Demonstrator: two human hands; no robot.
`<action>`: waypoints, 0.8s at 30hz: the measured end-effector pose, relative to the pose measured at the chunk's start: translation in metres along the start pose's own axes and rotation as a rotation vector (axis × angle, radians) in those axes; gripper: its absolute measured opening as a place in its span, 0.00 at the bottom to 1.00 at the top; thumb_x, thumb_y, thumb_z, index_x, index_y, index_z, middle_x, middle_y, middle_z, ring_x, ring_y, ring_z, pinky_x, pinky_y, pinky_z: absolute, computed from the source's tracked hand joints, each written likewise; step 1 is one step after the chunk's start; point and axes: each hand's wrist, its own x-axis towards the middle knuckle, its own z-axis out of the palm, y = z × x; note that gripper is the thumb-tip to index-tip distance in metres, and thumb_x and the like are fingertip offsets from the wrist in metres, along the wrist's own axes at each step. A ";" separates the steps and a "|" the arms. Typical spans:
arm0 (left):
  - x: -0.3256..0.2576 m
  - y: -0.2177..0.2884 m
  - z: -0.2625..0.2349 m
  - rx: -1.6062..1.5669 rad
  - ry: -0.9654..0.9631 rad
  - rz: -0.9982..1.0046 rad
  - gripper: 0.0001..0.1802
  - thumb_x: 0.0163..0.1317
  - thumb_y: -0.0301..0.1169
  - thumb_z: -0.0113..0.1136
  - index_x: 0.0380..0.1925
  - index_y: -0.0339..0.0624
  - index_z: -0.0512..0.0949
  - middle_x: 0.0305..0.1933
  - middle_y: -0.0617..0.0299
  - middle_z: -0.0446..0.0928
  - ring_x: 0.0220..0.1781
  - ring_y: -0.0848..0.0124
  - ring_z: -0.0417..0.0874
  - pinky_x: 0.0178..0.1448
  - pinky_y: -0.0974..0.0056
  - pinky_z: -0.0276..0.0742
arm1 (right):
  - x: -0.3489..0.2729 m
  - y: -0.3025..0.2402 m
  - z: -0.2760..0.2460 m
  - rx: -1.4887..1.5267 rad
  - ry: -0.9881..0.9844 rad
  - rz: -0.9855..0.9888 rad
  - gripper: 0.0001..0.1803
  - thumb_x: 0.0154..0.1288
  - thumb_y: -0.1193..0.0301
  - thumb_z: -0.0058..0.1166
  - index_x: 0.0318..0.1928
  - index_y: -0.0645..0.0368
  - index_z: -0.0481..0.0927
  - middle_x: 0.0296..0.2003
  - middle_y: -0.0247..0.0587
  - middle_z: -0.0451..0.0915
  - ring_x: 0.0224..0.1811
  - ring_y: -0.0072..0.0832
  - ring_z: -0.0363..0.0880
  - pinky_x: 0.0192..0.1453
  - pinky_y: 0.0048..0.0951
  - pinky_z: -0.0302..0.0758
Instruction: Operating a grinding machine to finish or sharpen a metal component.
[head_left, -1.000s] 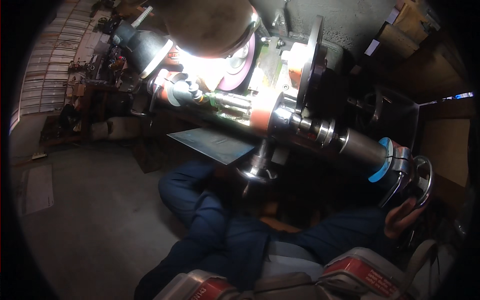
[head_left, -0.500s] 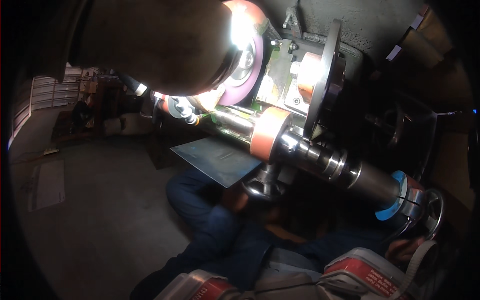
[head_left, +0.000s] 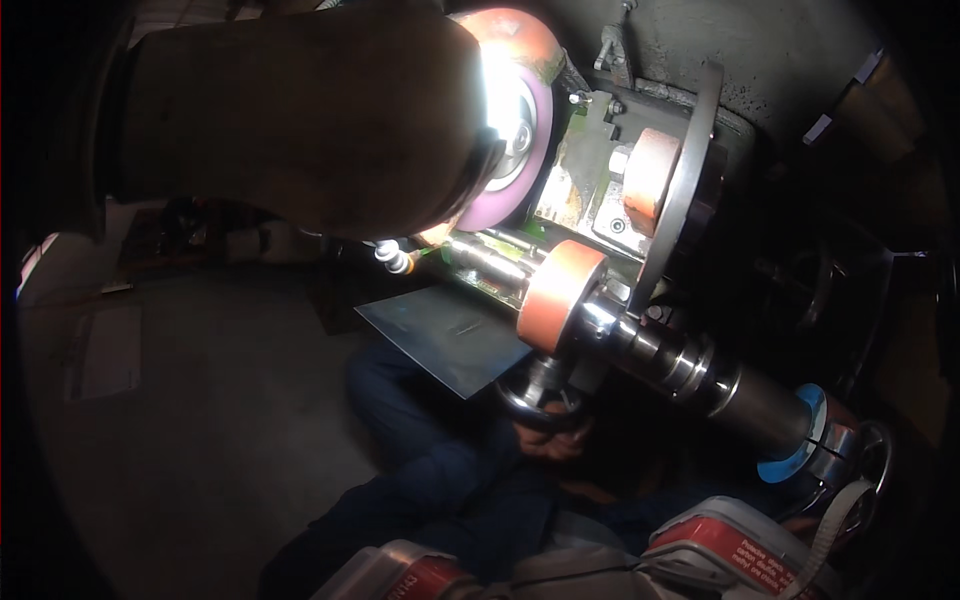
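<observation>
My left hand (head_left: 550, 437) is at the lower rim of a shiny handwheel (head_left: 525, 400) under the machine, its fingers curled against the rim in dim light. My right hand (head_left: 800, 523) shows only as a small dark patch beside the spoked handwheel (head_left: 878, 465) at the right; its fingers are hidden. Above them, a metal shaft (head_left: 490, 262) runs slantwise through an orange collar (head_left: 560, 295) to a grey cylinder with a blue ring (head_left: 800, 450). Behind the shaft's left end stands a purple grinding wheel (head_left: 520, 180), brightly lit.
A large dark rounded housing (head_left: 300, 120) covers the upper left. A flat metal plate (head_left: 450, 335) juts out below the shaft. Behind the collar rises a big disc (head_left: 685, 190) seen edge-on. Grey filter cartridges with red labels (head_left: 710, 545) and a pale hose (head_left: 840, 530) fill the lower edge.
My left hand has moved right, from the handwheel's left side to its lower right rim. The view has shifted, so the machine sits lower and further right. Less of my right hand shows.
</observation>
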 end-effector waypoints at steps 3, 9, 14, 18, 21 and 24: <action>-0.001 0.000 0.008 0.078 -0.025 -0.053 0.03 0.62 0.28 0.48 0.31 0.45 0.71 0.16 0.69 0.61 0.17 0.76 0.60 0.21 0.73 0.57 | -0.001 -0.001 0.002 0.004 0.001 -0.002 0.26 0.72 0.66 0.38 0.61 0.75 0.61 0.52 0.63 0.71 0.50 0.46 0.76 0.51 0.36 0.74; -0.026 0.011 0.068 0.159 -0.118 -0.044 0.05 0.60 0.28 0.50 0.35 0.44 0.71 0.20 0.67 0.68 0.16 0.77 0.62 0.17 0.74 0.58 | 0.000 -0.005 0.004 0.010 0.003 -0.005 0.26 0.72 0.66 0.38 0.61 0.75 0.61 0.52 0.63 0.71 0.50 0.46 0.76 0.51 0.36 0.74; -0.058 0.045 0.112 1.239 0.855 0.323 0.15 0.61 0.28 0.53 0.48 0.37 0.72 0.35 0.57 0.78 0.29 0.68 0.76 0.32 0.67 0.73 | 0.000 -0.007 0.002 0.018 0.005 -0.014 0.26 0.72 0.66 0.38 0.61 0.75 0.60 0.52 0.63 0.71 0.50 0.46 0.76 0.51 0.37 0.74; -0.072 0.064 0.115 1.340 0.933 0.548 0.16 0.62 0.28 0.52 0.50 0.35 0.71 0.40 0.55 0.77 0.36 0.67 0.76 0.40 0.66 0.72 | -0.001 -0.009 -0.001 0.015 0.012 -0.019 0.26 0.72 0.66 0.38 0.61 0.75 0.60 0.52 0.63 0.71 0.49 0.46 0.77 0.50 0.37 0.75; -0.065 0.054 0.104 1.390 0.956 0.621 0.17 0.64 0.28 0.51 0.52 0.33 0.70 0.44 0.54 0.77 0.42 0.66 0.77 0.46 0.65 0.72 | -0.003 -0.010 -0.004 0.012 0.011 -0.017 0.26 0.72 0.66 0.37 0.61 0.76 0.60 0.51 0.63 0.71 0.49 0.46 0.77 0.50 0.37 0.75; -0.053 0.040 0.097 1.422 0.959 0.707 0.18 0.65 0.28 0.50 0.54 0.32 0.70 0.47 0.53 0.77 0.47 0.65 0.77 0.53 0.64 0.71 | -0.004 -0.012 -0.005 0.010 0.014 -0.012 0.27 0.72 0.65 0.37 0.61 0.76 0.60 0.51 0.63 0.71 0.49 0.46 0.77 0.50 0.37 0.75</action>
